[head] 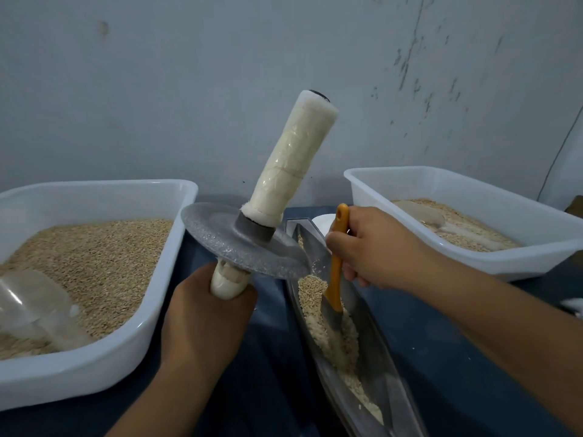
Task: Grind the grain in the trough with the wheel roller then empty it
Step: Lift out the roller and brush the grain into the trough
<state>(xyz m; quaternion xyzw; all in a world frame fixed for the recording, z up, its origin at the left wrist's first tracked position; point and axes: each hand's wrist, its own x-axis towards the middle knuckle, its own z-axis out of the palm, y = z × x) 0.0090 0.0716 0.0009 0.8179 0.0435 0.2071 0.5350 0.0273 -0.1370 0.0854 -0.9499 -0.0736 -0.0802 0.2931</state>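
The right hand (372,247) closes around the orange handle of a scraper (336,272). The fingers wrap the handle near its top, and the metal blade points down into the trough (378,357). The blade stands in the grain (334,329), near the middle of the trough.

The left hand (208,313) grips the lower white handle of the roller (252,244) in a full fist. The roller is lifted out of the trough and tilted, with its long axle pointing up and away. The right edge of the metal wheel hangs over the far part of the trough, just beside the scraper handle.

The trough is long and narrow. Its long axis runs from the far end, behind the right hand, towards the person and a little to the right. The grain lies as a strip along the bottom, crushed and pale.

The right hand is nearer to the trough, so I judge the next move belongs to it: to push the grain along this long axis. The wheel must stay away from the scraper.

Left of the trough is a white tub (151,335) with whole grain and a clear scoop. Right of the trough is a second tub (473,257), where I think the ground grain goes.
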